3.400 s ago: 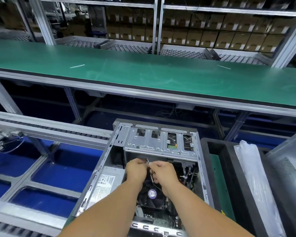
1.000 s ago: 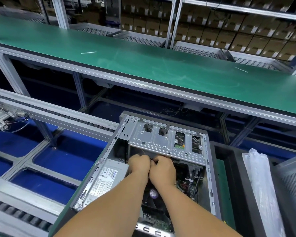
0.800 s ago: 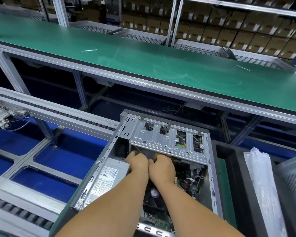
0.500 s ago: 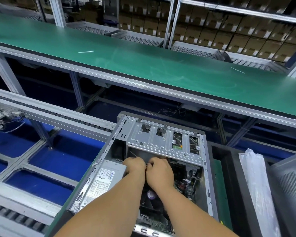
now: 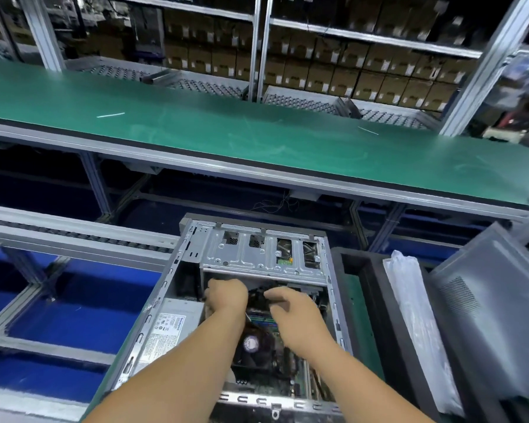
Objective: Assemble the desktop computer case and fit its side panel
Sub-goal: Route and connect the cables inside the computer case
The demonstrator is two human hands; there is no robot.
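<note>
Case (image 5: 177,288) lies open, side up. Inside, just below the drive cage (image 5: 257,254): left hand (image 5: 226,296) curled on something hidden, right hand (image 5: 290,312) loosely spread, holding nothing visible. Tuck cables clear of fan (image 5: 251,343). Side panel (image 5: 486,306) waits right of cage.

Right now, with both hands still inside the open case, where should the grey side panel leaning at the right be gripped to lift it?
Judging by its pose, grip the side panel by its raised upper-left edge, coming from the case side. It leans tilted, and the plastic bag crowds its lower edge.
</note>
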